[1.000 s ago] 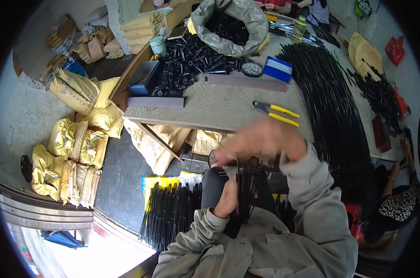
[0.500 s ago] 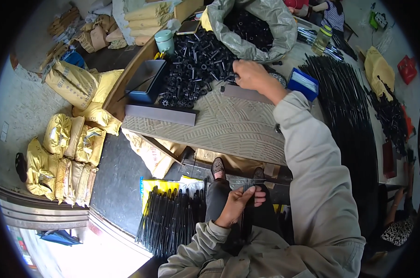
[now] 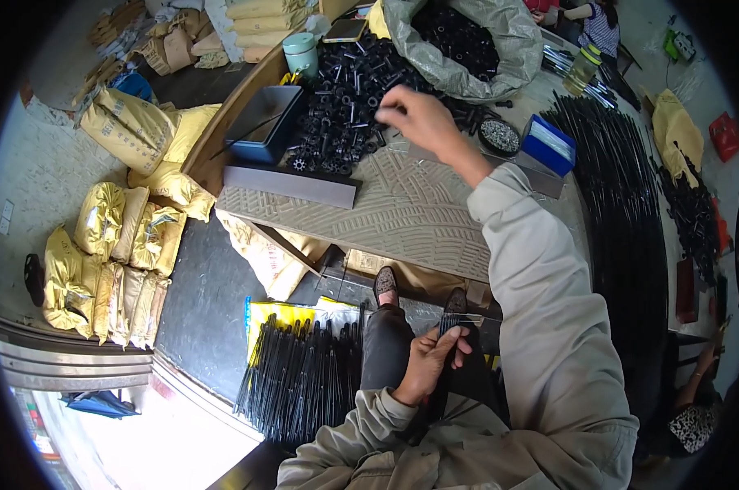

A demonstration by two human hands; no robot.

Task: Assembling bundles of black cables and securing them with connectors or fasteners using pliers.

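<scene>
Low over my lap, my left hand is closed, thumb against forefinger, on thin dark rods whose tips stick out past the fingers. My right hand reaches over the table at the right edge of a heap of black plastic fittings. Its fingers are bent together and slightly blurred; anything between them is too small to make out. A round black dish of small silvery pieces sits to the right of that hand, with a blue box of pale strips beside it.
A grey sack full of black parts stands at the back. Long black rods cover the right side; more rods lie on yellow bags at lower left. A dark blue bin, a green cup and a grey strip edge the heap.
My right hand has moved left, away from the dish, uncovering its silvery pieces, and now hangs by the heap. My left hand keeps its hold on the rods. The whole view has shifted slightly.
</scene>
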